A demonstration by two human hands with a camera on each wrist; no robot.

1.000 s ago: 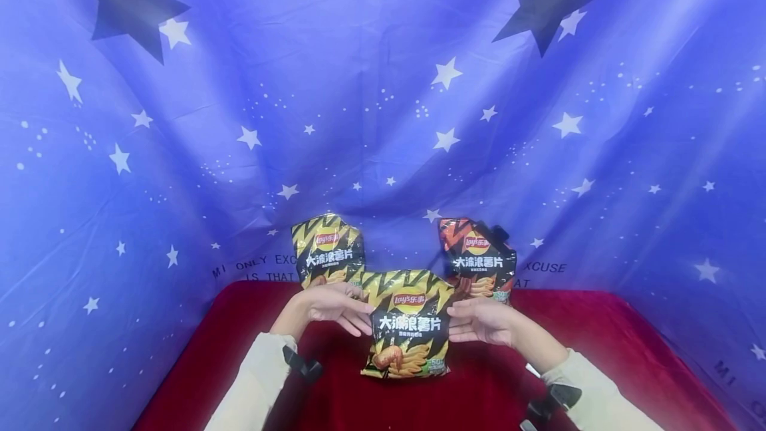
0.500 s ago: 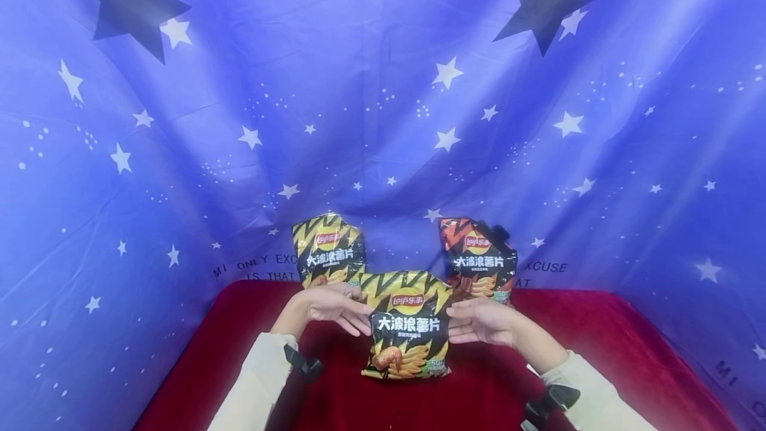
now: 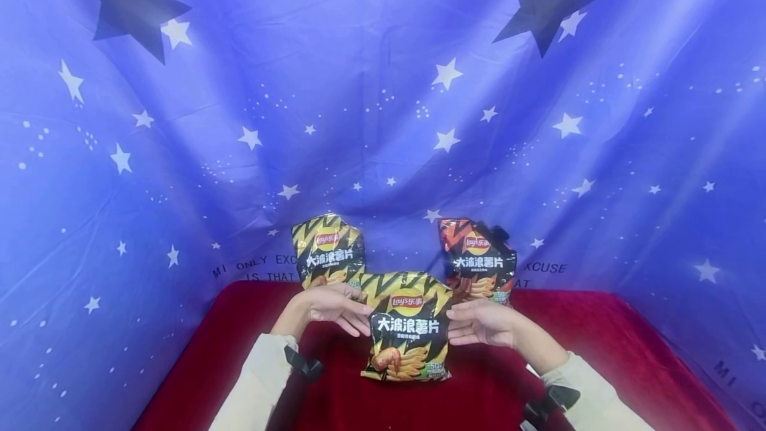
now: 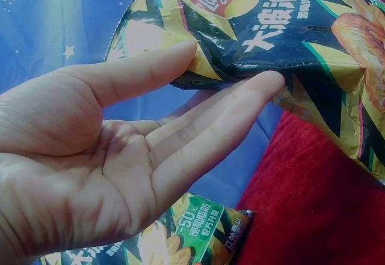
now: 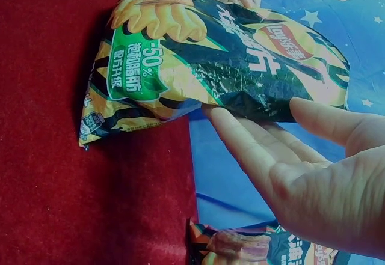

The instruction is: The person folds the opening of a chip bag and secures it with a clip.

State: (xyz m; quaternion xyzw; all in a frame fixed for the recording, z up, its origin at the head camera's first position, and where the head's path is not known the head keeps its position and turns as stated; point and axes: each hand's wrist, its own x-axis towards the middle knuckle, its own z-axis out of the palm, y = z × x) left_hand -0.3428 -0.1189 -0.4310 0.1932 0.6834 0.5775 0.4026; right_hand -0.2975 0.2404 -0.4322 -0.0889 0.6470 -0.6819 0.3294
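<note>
A yellow-and-black bag of potato chips [image 3: 409,351] is held upright between both hands, front and centre, its printed front toward me. My left hand [image 3: 335,306] pinches its left side edge; in the left wrist view the thumb [image 4: 150,70] lies on the front and the fingers reach behind. On the opposite edge my right hand [image 3: 483,322] pinches likewise, with the thumb [image 5: 325,121] against the side and fingertips under it in the right wrist view. The bag's back is hidden.
Behind the left hand stands another yellow-and-black chip bag [image 3: 329,245]. A red-and-black chip bag [image 3: 479,258] with a black clip [image 3: 498,234] at its top stands behind the right hand. Red cloth [image 3: 239,324] covers the table; a blue starry curtain [image 3: 383,85] hangs behind and at both sides.
The held bag has sunk very slightly between the hands. Both hands and the two bags behind look nearly unmoved.
</note>
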